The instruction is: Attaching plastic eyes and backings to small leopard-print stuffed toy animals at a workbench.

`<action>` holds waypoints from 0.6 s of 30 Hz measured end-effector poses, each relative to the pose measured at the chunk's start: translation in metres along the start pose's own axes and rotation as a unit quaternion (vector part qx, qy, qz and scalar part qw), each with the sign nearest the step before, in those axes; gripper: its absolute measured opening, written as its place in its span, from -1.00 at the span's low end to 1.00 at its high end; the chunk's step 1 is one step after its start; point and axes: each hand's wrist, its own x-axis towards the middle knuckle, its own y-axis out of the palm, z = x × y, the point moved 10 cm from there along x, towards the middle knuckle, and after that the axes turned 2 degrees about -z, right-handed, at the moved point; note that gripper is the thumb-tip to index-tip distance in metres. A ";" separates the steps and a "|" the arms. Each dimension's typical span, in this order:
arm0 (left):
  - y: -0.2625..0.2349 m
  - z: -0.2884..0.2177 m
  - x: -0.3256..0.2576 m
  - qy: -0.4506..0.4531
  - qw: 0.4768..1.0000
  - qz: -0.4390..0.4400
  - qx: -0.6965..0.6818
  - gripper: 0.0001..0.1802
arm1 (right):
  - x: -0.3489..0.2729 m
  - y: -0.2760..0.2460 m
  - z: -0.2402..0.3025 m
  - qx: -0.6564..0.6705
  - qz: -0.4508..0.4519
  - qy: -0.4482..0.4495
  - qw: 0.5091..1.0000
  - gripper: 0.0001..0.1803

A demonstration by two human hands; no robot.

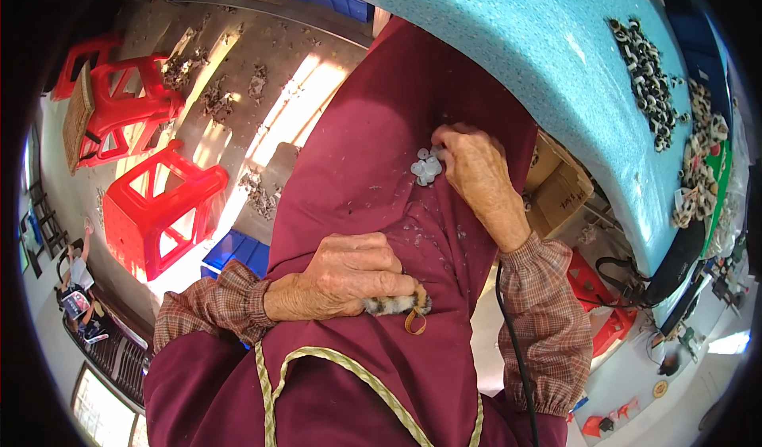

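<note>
My left hand (349, 276) is closed round a small furry piece (389, 304), striped dark and pale, with a tan ribbon loop (413, 320) hanging from its end. It rests low on the maroon apron (341, 185) over my lap. Farther up the lap lies a little cluster of translucent, whitish round plastic pieces (426, 167). My right hand (472, 165) is beside that cluster, its fingertips pinched together at the cluster's right edge. Whatever sits between those fingertips is too small and covered to make out.
A speckled blue tabletop (516, 26) curves along the far right, bearing a heap of small dark-and-white furry rings (647, 82) and a paler furry pile (698, 161). Red plastic stools (163, 209) stand on the left floor among scraps. A cardboard box (559, 197) is under the table.
</note>
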 end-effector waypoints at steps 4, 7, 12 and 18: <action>-0.001 0.004 -0.001 -0.021 0.999 0.031 -0.014 -0.65 | 0.003 0.030 -0.006 -0.052 0.083 -0.015 0.995 -0.81; 0.000 0.006 -0.003 -0.026 0.999 0.023 -0.017 -0.66 | 0.002 0.035 -0.011 -0.043 0.071 -0.022 0.996 -0.80; -0.002 0.005 0.000 -0.012 0.999 0.024 -0.026 -0.69 | -0.004 0.021 -0.007 -0.061 0.010 -0.070 0.996 -0.83; -0.001 0.004 -0.001 -0.012 1.000 0.014 -0.022 -0.70 | -0.004 0.016 -0.017 -0.041 0.087 -0.022 0.995 -0.86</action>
